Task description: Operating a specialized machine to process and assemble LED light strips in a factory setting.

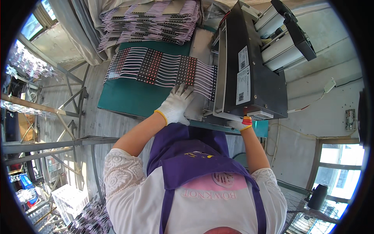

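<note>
Left hand (177,103): white glove, fingers spread flat on the wire strips (163,68), which lie in a row on the green table (124,99) and run into the black machine (249,70). Right hand (239,124): gloved, tucked under the machine's front edge; grip cannot be told. Spare strips (152,19) stacked behind.

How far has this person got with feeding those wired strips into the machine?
Done: cannot tell; no finished pieces show. In hand: the gloved left hand presses a wired strip sheet toward the black machine; the right hand sits at the machine's front edge. Left: a tall stack of strips waits behind.
</note>
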Demonstrator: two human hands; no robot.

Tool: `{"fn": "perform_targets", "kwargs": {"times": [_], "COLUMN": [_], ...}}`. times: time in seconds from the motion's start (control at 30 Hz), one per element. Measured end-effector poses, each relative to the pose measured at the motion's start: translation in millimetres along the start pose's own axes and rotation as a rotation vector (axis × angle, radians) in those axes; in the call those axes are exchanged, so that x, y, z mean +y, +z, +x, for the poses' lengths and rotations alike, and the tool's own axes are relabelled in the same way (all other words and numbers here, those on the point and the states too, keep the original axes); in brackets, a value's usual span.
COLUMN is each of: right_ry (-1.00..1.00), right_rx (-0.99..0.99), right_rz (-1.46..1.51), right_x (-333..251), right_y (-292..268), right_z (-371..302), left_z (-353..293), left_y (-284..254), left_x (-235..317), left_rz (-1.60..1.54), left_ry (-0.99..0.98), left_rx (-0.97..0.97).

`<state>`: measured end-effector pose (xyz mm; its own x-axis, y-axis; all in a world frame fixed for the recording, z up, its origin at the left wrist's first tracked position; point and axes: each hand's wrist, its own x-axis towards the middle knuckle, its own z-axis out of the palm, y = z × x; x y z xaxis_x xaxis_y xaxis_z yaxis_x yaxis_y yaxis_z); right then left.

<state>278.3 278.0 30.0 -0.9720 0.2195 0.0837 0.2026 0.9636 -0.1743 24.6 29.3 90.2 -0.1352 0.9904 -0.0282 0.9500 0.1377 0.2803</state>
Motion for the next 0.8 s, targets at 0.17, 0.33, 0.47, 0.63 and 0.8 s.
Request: {"fn": "perform_targets", "kwargs": {"times": [0.17, 0.33, 0.47, 0.63, 0.8], "right_ry": [0.243, 0.598, 0.221, 0.204, 0.211], "right_rx": [0.03, -0.126, 0.155, 0.245, 0.263], "right_rz": [0.112, 0.039, -0.035, -0.044, -0.001], "right_x": [40.3, -44.8, -48.1, -43.9, -48.7], "right_y": [33.3, -56.1, -46.0, -35.9, -37.4], "right_z": [-41.7, -63.2, -76.9, -83.0, -79.5], "left_z": [4.9, 1.4, 3.2, 2.6, 1.1], "left_y": [-0.3, 1.8, 9.0, 7.3, 6.0], "left_x": [-0.4, -2.3, -3.8, -2.5, -2.1], "left_rz": [0.042, 0.033, 0.041, 0.044, 0.042], "left_ry": [0.016, -0.004, 0.015, 0.036, 0.023], "left_rx": [-0.036, -0.043, -0.017, 0.008, 0.003]}}
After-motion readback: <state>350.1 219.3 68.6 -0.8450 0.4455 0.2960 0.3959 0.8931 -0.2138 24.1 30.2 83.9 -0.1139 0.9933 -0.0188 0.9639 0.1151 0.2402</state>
